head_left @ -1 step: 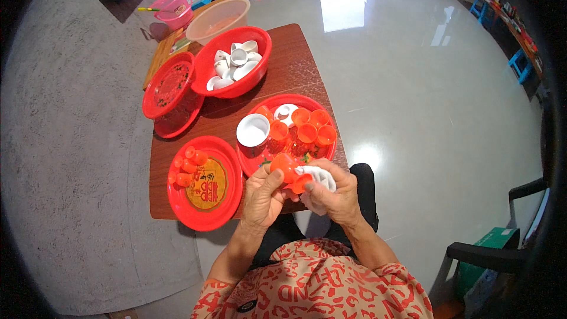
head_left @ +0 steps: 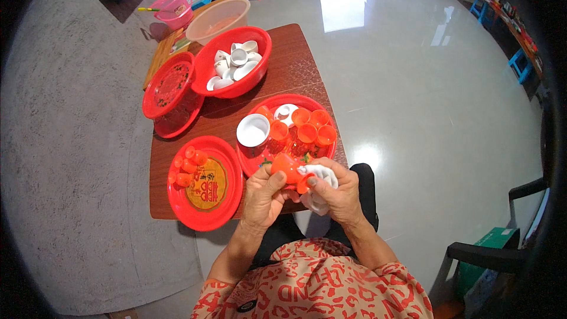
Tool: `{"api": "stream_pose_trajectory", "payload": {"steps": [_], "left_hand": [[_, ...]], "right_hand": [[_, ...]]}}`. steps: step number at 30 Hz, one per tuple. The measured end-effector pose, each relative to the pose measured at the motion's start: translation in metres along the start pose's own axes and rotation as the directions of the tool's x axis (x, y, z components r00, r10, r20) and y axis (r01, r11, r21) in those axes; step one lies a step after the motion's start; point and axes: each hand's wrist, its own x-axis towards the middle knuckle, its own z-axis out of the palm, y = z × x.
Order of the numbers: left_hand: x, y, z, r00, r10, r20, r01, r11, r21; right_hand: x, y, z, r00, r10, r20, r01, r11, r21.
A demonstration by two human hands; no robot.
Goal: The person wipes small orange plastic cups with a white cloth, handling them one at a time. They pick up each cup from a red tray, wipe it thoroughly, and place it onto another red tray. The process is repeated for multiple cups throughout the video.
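Above my lap, at the near rim of a red tray (head_left: 257,109), I hold a small orange-red plastic goblet (head_left: 284,166) on its side. My left hand (head_left: 264,194) is closed round its bowl. My right hand (head_left: 341,192) is closed on a bunched white cloth (head_left: 319,202), thumb pressed against the goblet's foot. Behind my hands the tray bears several upright orange cups (head_left: 307,133), a white cup (head_left: 253,130) and a white lid-like piece (head_left: 286,114). To the left, a round red plate (head_left: 201,223) carries several small orange goblets (head_left: 188,166).
Farther back on the brown table (head_left: 295,53) stands a red basin (head_left: 264,71) heaped with white cups (head_left: 239,57). Beside it is a red basin with dark bits (head_left: 171,85). A translucent basin (head_left: 218,18) and a pink basket (head_left: 172,9) lie beyond. A black chair armrest (head_left: 484,255) is at right.
The goblet has turned slightly in my fingers, so its foot shows more edge-on. My right hand and the cloth have shifted a little, with more cloth hanging below. Everything else looks the same.
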Motion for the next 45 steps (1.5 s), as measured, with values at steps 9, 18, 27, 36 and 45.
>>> {"api": "stream_pose_trajectory", "payload": {"steps": [9, 18, 27, 36, 45], "left_hand": [[-0.008, 0.004, 0.004, 0.993, -0.057, -0.105, 0.072, 0.987, 0.147], [-0.007, 0.006, 0.019, 0.992, 0.024, -0.125, -0.019, 0.999, 0.043], [-0.013, 0.006, 0.016, 0.985, 0.127, -0.121, -0.104, 0.978, 0.182], [-0.016, 0.007, 0.020, 0.981, 0.168, -0.095, -0.128, 0.935, 0.331], [-0.014, 0.006, 0.017, 0.967, 0.229, -0.109, -0.169, 0.904, 0.394]], "right_hand": [[0.006, -0.006, -0.004, 0.980, 0.199, -0.002, -0.183, 0.907, 0.378], [0.006, -0.021, 0.000, 0.792, -0.577, 0.197, 0.576, 0.601, -0.554], [-0.001, -0.034, -0.005, 0.858, -0.413, 0.305, 0.511, 0.742, -0.434], [0.009, -0.018, 0.001, 0.620, -0.742, 0.256, 0.678, 0.342, -0.651], [-0.003, -0.028, -0.007, 0.826, -0.480, 0.297, 0.564, 0.705, -0.430]]}}
